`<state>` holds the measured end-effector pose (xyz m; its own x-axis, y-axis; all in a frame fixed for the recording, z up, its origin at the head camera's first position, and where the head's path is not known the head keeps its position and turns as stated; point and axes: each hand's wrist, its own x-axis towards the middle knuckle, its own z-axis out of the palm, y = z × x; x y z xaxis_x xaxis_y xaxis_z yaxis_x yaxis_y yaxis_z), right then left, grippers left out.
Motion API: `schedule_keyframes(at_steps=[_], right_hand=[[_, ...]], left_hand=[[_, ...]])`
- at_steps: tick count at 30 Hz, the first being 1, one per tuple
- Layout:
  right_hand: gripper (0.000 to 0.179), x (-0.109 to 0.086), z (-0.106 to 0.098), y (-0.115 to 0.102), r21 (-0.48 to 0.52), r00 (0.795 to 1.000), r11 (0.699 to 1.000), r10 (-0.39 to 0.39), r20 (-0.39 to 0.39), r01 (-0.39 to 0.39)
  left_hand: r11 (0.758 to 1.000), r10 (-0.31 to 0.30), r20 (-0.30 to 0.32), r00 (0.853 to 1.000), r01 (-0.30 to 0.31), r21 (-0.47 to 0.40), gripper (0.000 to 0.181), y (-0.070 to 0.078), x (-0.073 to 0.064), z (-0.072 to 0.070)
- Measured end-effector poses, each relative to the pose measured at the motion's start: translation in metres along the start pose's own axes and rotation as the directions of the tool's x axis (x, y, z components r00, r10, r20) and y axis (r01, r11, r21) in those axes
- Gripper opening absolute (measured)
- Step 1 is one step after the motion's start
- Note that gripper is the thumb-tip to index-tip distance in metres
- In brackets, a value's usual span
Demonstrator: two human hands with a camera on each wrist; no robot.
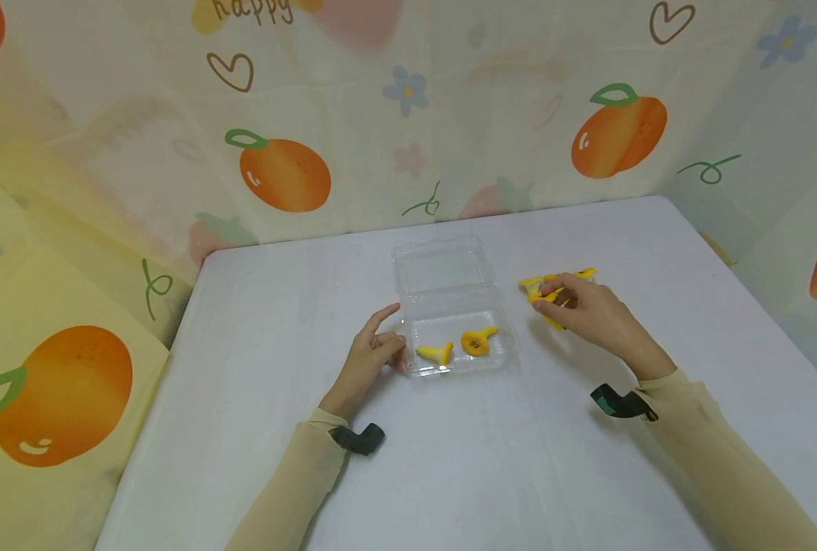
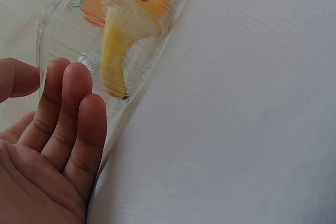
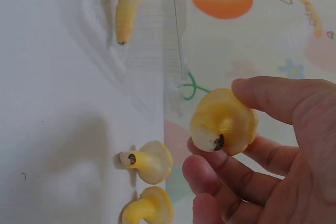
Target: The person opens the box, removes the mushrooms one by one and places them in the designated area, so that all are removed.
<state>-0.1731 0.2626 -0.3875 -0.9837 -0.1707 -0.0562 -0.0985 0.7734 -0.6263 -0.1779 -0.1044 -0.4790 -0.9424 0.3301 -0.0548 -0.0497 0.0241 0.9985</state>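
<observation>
Nearest on the white table (image 1: 491, 467), the left hand (image 1: 370, 356) has its fingers loose, touching the side of the open plastic clamshell box (image 1: 449, 302), clasping nothing. Two yellow chanterelles (image 1: 475, 343) lie inside. Farther off, the right hand (image 1: 590, 314) has its grip pinched on another chanterelle (image 3: 226, 121) (real or fake, I can't tell), with loose chanterelles (image 3: 155, 163) close by. A weak pinch might drop it; a bump could skid the seemingly light box.

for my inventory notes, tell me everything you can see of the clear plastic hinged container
The clear, glossy, rectangular plastic container looks thin and finely ribbed. Its transparent hinged lid is open, folded away from the person. It sits upright on the white tabletop, with two yellow funnel-shaped mushrooms inside. The person's bare left hand touches its left side.
</observation>
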Motion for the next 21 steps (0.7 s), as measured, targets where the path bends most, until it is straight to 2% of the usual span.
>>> schedule_keyframes(at_steps=[21], right_hand=[[0.042,-0.002,0.009,0.015,0.002,0.997,0.998,0.057,0.049,-0.057]], left_hand=[[1.000,0.000,-0.003,1.000,0.000,-0.021,0.063,0.001,0.000,0.001]])
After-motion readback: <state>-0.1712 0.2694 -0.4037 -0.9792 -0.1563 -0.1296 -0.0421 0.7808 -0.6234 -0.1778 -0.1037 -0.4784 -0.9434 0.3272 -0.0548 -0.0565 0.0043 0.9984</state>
